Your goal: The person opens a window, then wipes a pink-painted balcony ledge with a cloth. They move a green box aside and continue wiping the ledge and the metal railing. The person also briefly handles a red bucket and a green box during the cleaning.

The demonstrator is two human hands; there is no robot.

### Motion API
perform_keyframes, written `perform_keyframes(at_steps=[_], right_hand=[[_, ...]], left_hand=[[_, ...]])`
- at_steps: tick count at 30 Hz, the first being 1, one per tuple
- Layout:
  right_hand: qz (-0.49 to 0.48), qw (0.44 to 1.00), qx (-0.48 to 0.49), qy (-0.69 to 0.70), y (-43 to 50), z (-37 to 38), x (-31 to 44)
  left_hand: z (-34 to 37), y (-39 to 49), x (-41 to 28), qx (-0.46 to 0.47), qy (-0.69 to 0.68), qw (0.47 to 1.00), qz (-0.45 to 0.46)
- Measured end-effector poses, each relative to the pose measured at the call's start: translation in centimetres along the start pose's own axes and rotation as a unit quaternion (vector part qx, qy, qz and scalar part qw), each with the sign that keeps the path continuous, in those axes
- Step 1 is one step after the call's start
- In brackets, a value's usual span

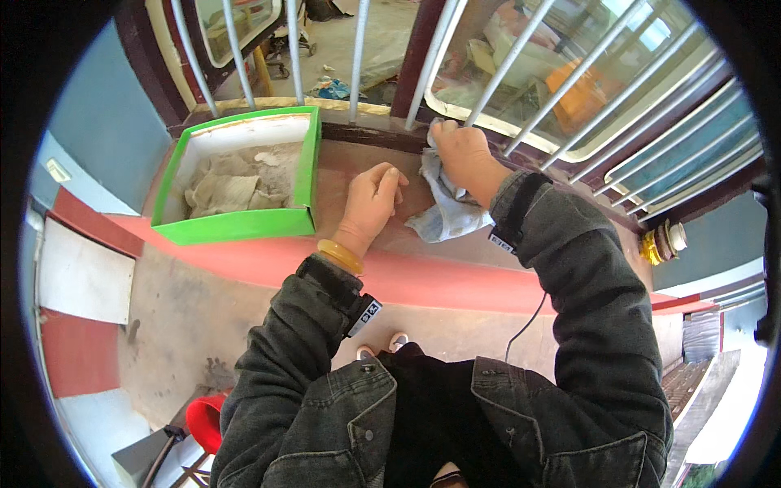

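My right hand (465, 157) grips a light grey-blue cloth (454, 215) against the dark window frame at the foot of the metal bars. The loose part of the cloth drapes down onto the windowsill (366, 155). Over the sill, left of the cloth, hovers my left hand (373, 200), its fingers loosely curled with nothing seen in them. A bangle circles that wrist. To its left stands an open green box (244, 227) with white inner walls. Inside the box lies a crumpled, greyish-beige cloth (227, 194) on a dusty-looking bottom.
Metal bars (358, 61) rise along the sill's back edge, before the windows. Jars (662, 243) stand at the sill's right end. A black cable (526, 326) hangs near my right arm. On the lower left is a red container (206, 422). A pink ledge edge (415, 282) runs before me.
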State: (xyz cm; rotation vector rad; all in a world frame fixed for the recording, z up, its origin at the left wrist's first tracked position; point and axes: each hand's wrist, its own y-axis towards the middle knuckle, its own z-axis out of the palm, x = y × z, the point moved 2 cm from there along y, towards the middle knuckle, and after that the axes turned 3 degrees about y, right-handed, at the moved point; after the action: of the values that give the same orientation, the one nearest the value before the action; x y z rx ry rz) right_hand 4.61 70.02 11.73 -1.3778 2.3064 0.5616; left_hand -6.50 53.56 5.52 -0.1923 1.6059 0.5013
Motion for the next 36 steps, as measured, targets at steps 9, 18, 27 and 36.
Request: perform_keyframes(at_steps=[9, 18, 27, 36], right_hand=[[-0.083, 0.981, 0.018, 0.174, 1.7, 0.3, -2.7], [-0.062, 0.951, -0.139, 0.271, 1.8, 1.0, 0.3], [-0.146, 0.938, -0.108, 0.296, -1.6, -0.3, -1.3], [-0.096, 0.82, 0.047, 0.562, -1.8, -0.6, -1.1]], left_hand=[[0.2, 0.2, 0.6, -0.016, 0.029, 0.999, 0.008], [1.1, 0.4, 0.0, -0.009, 0.073, 0.994, 0.085], [1.0, 0.1, 0.1, -0.004, 0.038, 0.998, 0.045], [0.9, 0.3, -0.3, -0.127, 0.078, 0.979, 0.141]])
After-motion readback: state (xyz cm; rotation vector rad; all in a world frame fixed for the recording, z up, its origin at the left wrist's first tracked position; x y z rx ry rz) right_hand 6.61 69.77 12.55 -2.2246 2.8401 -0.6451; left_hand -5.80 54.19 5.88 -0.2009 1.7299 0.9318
